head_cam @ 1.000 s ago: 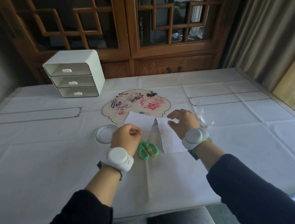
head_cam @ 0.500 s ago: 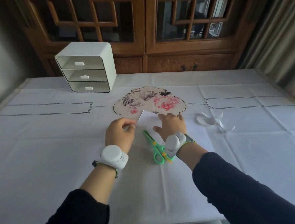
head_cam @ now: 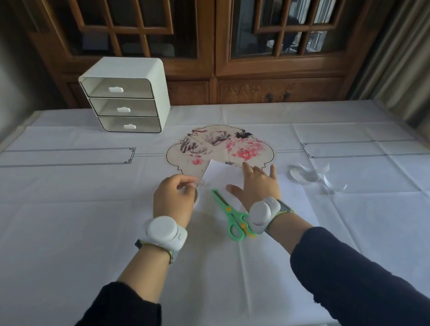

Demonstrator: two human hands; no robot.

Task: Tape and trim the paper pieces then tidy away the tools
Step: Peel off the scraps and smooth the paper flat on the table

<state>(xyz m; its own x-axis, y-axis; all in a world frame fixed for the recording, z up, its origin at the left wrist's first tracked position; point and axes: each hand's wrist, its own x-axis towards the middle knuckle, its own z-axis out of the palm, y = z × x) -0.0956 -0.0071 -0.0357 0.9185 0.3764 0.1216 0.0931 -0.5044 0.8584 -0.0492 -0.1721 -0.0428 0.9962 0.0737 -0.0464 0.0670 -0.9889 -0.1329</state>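
Reaching in from the 6 o'clock edge of the table (head_cam: 61, 252), two dark sleeves (head_cam: 113, 317) end in bare forearms. There is a white wristband (head_cam: 164, 231) on the left and another on the right. Between the wrists lie the scissors (head_cam: 225, 205), green-handled, with the blades together and pointing toward 11 o'clock. Their handles are partly hidden by the right wristband.

The left grip (head_cam: 174, 199) is curled over the tape roll (head_cam: 197, 199), grasping it, and only a bit of the roll's rim shows at the grip's 3 o'clock side. Its thumb and forefinger are drawn together just beside the near left corner of the white paper (head_cam: 218, 172). Whether they pinch a tape end there is too small to tell. The right grip (head_cam: 258, 186) is released, with fingers straight and spread, pressing flat on the right part of the white paper.

That paper lies at the middle of the table. Its far edge overlaps the fan-shaped sheet (head_cam: 220, 147) at 12 o'clock, which is painted with red flowers and dark brushwork. At 3 o'clock of the right grip, apart from it, lie curled white strips (head_cam: 310, 178).

Farther off at 11 o'clock, a white chest of drawers (head_cam: 126, 97) stands near the table's far edge with all three drawers closed. Behind the table is a wooden cabinet (head_cam: 227, 66) with lattice glass doors, and a curtain (head_cam: 405, 45) hangs at 2 o'clock.
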